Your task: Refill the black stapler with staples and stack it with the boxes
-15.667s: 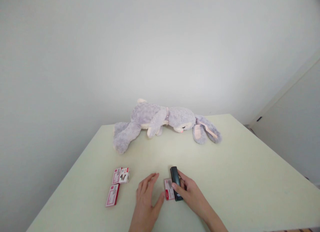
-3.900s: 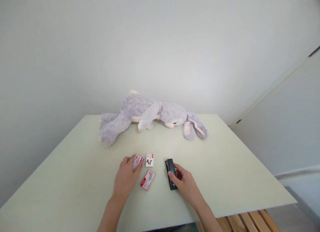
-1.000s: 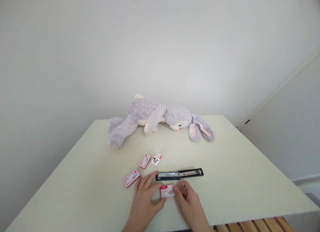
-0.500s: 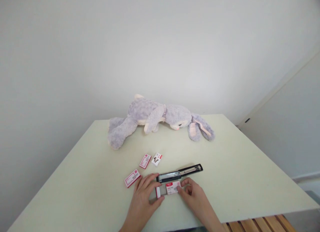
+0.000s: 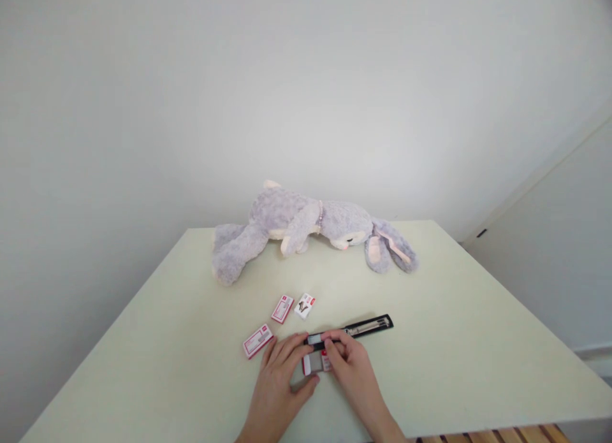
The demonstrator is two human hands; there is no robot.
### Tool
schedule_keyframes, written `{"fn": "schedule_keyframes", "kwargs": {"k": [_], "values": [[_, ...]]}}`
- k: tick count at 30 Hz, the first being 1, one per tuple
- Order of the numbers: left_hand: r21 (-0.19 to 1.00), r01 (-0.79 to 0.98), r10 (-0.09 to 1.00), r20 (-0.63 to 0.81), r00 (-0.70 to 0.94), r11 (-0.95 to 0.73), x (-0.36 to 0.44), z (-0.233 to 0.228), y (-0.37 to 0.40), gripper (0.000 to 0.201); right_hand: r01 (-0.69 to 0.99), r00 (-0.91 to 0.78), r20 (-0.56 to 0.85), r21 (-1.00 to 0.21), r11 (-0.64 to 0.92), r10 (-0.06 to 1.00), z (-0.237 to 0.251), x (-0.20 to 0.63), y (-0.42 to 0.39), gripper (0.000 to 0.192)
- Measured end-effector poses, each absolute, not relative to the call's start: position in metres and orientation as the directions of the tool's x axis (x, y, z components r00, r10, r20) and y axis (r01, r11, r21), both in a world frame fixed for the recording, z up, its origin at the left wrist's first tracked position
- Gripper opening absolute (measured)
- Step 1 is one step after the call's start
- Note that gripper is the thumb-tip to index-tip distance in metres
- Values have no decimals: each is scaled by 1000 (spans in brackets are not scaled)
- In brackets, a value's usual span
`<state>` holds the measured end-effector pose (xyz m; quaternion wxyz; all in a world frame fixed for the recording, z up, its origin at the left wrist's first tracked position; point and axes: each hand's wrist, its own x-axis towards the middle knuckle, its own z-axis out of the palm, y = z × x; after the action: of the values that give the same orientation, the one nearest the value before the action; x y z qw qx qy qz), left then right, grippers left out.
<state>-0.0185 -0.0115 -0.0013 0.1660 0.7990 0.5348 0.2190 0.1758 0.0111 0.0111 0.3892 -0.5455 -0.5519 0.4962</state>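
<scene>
An opened black stapler lies flat on the table, its metal rail partly hidden by my hands. My left hand rests at the stapler's left end, its fingertips on that end and its thumb beside a staple box. This red-and-white staple box is slid open, with grey showing inside; its printed part is mostly covered. Over the stapler's rail, my right hand pinches with thumb and index finger; what is between them is too small to make out.
Two red-and-white boxes, one nearer and one farther, lie left of the stapler. Beside them is a white box with a dark picture. A lilac plush rabbit lies along the table's back edge by the wall.
My right hand has left the box's right end and moved up and left onto the stapler rail. My left hand stays near the stapler's end. The view has shifted slightly.
</scene>
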Motion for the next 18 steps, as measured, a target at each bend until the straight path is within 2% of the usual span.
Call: {"fn": "schedule_keyframes", "kwargs": {"k": [6, 9, 11, 15, 18], "values": [[517, 767, 925, 182, 335, -379, -18, -1, -12, 56, 308, -103, -56, -951, -22, 993, 18, 160, 14, 26], [551, 749, 930, 205, 304, -367, -21, -1, -15, 47, 383, -144, -25, -923, 33, 989, 31, 163, 13, 16], [578, 741, 940, 198, 280, -342, -22, -1, -16, 39, 499, -230, -22, -861, 98, 973, 38, 168, 10, 11], [592, 733, 941, 175, 291, -337, -22, -1, -14, 34, 696, -360, -74, -685, 215, 930, 38, 178, 1, 14], [601, 721, 937, 184, 296, -346, -21, 1, -12, 33, 710, -362, -77, -669, 222, 929, 37, 186, -3, 17]]}}
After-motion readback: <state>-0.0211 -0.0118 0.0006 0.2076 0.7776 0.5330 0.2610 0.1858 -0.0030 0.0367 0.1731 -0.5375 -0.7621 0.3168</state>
